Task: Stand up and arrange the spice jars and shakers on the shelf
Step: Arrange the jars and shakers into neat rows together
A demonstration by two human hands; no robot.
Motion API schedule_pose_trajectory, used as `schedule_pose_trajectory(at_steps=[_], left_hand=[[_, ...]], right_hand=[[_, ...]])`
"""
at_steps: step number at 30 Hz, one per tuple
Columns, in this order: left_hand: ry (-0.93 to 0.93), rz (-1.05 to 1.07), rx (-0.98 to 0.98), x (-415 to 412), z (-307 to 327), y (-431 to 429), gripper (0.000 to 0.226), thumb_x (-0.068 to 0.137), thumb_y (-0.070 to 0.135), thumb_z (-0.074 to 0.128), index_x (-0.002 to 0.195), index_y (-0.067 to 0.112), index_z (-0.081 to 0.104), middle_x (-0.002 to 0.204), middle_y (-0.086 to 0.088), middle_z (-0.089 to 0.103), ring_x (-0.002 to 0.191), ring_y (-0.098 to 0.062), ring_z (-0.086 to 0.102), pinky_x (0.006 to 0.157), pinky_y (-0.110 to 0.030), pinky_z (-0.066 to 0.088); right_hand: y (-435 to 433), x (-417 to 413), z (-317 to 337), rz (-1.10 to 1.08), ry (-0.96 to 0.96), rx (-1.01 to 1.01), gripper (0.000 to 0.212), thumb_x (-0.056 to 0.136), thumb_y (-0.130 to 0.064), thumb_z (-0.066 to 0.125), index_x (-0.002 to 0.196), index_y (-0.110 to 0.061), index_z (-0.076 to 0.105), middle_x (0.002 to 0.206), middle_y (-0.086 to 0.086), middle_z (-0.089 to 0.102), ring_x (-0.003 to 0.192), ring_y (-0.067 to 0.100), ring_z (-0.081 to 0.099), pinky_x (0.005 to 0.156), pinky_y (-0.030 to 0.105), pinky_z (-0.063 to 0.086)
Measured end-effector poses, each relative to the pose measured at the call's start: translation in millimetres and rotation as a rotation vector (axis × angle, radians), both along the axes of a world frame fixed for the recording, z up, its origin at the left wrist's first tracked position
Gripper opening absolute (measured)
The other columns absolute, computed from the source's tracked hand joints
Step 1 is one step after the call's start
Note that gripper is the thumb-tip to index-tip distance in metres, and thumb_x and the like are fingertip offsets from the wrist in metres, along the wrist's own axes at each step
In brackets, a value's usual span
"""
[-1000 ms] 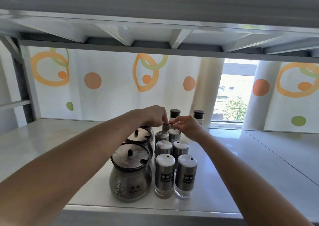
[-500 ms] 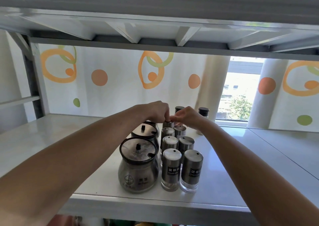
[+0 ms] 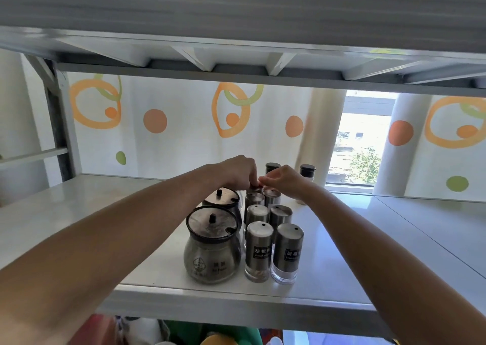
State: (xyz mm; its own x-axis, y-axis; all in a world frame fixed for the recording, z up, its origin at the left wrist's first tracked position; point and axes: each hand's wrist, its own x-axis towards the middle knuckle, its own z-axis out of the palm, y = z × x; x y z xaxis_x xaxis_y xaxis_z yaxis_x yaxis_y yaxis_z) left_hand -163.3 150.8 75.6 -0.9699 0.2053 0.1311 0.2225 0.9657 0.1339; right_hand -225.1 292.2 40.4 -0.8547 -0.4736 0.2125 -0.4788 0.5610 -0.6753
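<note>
Head view. Both arms reach deep over the shelf. The left hand has its fingers curled down and pinches the cap of the rear shaker, which stands at the back of the left row. The right hand has its fingertips drawn narrow against the same cap, but I cannot tell whether it actually grips.

Compared with a second ago, I find no change in the layout. The hands have stayed at this one cap throughout, and only the camera has shifted, so more of the shelf's front edge now shows.

The front shakers stand upright as a pair, touching or nearly so. Behind them are two more upright pairs, running back to the shaker in hand. The front jar and the rear jar stand just to their left, with lids on. Two black-capped bottles stand farther back, apart from the block and near the curtain.

Judgement: the arranging is nearly done, and the work in hand is a fine adjustment of the last shaker. The rows are tight, so a careless withdrawal of either hand could knock over the neighbouring shakers.
</note>
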Motion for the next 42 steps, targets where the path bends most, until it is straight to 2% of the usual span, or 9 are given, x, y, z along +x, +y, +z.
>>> schedule_pose_trajectory(at_steps=[4, 7, 9, 11, 15, 24, 32, 37, 42], left_hand=[[0.004, -0.010, 0.015, 4, -1, -1, 0.031, 0.084, 0.003, 0.058, 0.110, 0.012, 0.073, 0.107, -0.007, 0.073, 0.097, -0.020, 0.063, 0.071, -0.021, 0.040], [0.009, -0.025, -0.007, 5, -1, -3, 0.025, 0.084, 0.010, 0.063, 0.106, 0.013, 0.074, 0.104, -0.008, 0.073, 0.081, -0.014, 0.055, 0.068, -0.021, 0.039], [0.004, -0.024, -0.017, 6, -1, -3, 0.026, 0.083, 0.008, 0.064, 0.106, 0.013, 0.074, 0.104, -0.007, 0.073, 0.080, -0.011, 0.053, 0.066, -0.021, 0.039], [-0.004, -0.009, -0.012, 7, -1, -4, 0.028, 0.081, 0.006, 0.063, 0.106, 0.013, 0.074, 0.106, -0.007, 0.072, 0.084, -0.013, 0.055, 0.070, -0.022, 0.041], [-0.003, 0.009, 0.010, 11, -2, -3, 0.032, 0.082, 0.003, 0.062, 0.111, 0.012, 0.072, 0.111, -0.009, 0.070, 0.104, -0.021, 0.061, 0.074, -0.022, 0.041], [0.036, 0.012, 0.029, 17, -6, -2, 0.034, 0.081, 0.000, 0.058, 0.110, 0.011, 0.073, 0.112, -0.008, 0.070, 0.104, -0.021, 0.062, 0.073, -0.021, 0.042], [0.068, 0.052, 0.086, 12, 4, 1, 0.043, 0.083, -0.005, 0.052, 0.121, 0.010, 0.065, 0.123, -0.008, 0.064, 0.114, -0.019, 0.058, 0.083, -0.020, 0.043], [0.060, 0.096, 0.067, -11, 10, 6, 0.058, 0.086, -0.004, 0.043, 0.140, 0.016, 0.046, 0.141, -0.006, 0.050, 0.128, -0.020, 0.049, 0.103, -0.028, 0.042], [0.049, 0.136, 0.027, -44, 5, 13, 0.067, 0.088, -0.001, 0.040, 0.148, 0.025, 0.030, 0.152, -0.005, 0.034, 0.137, -0.022, 0.038, 0.107, -0.034, 0.040]], right_hand=[[1, 3, -1, 0.027, 0.013, -0.013, 0.024, 0.090, -0.024, 0.057, 0.072, -0.008, 0.054, 0.057, 0.004, 0.033, 0.055, 0.014, 0.029, 0.053, 0.026, 0.024], [3, 8, 1, 0.017, 0.008, 0.018, 0.032, 0.090, -0.025, 0.057, 0.072, 0.002, 0.059, 0.058, 0.005, 0.036, 0.057, 0.014, 0.032, 0.055, 0.025, 0.027], [6, 12, 4, 0.016, 0.016, 0.038, 0.040, 0.089, -0.024, 0.058, 0.091, 0.015, 0.062, 0.064, 0.015, 0.045, 0.059, 0.012, 0.037, 0.055, 0.022, 0.030], [13, 15, 5, 0.014, 0.030, -0.002, 0.038, 0.087, -0.023, 0.062, 0.103, 0.010, 0.063, 0.084, 0.031, 0.060, 0.066, 0.014, 0.045, 0.057, 0.021, 0.035], [29, 16, 5, -0.001, -0.058, 0.008, 0.034, 0.081, -0.027, 0.070, 0.107, -0.005, 0.068, 0.089, 0.010, 0.070, 0.067, 0.011, 0.062, 0.073, 0.032, 0.054], [38, 30, 7, 0.007, -0.089, 0.059, 0.031, 0.081, -0.026, 0.069, 0.104, -0.005, 0.069, 0.072, -0.006, 0.066, 0.063, 0.007, 0.064, 0.065, 0.023, 0.053], [40, 22, 13, -0.102, 0.002, -0.029, 0.028, 0.087, -0.023, 0.063, 0.100, 0.002, 0.068, 0.097, 0.016, 0.072, 0.068, 0.018, 0.064, 0.061, 0.027, 0.050], [34, -4, 20, -0.223, 0.263, 0.040, 0.029, 0.082, -0.009, 0.062, 0.111, -0.008, 0.068, 0.115, 0.011, 0.068, 0.105, 0.023, 0.064, 0.094, 0.031, 0.048], [18, -35, 17, -0.238, 0.290, 0.127, 0.042, 0.081, -0.007, 0.060, 0.121, -0.019, 0.062, 0.127, 0.007, 0.062, 0.116, 0.024, 0.058, 0.100, 0.040, 0.046]])
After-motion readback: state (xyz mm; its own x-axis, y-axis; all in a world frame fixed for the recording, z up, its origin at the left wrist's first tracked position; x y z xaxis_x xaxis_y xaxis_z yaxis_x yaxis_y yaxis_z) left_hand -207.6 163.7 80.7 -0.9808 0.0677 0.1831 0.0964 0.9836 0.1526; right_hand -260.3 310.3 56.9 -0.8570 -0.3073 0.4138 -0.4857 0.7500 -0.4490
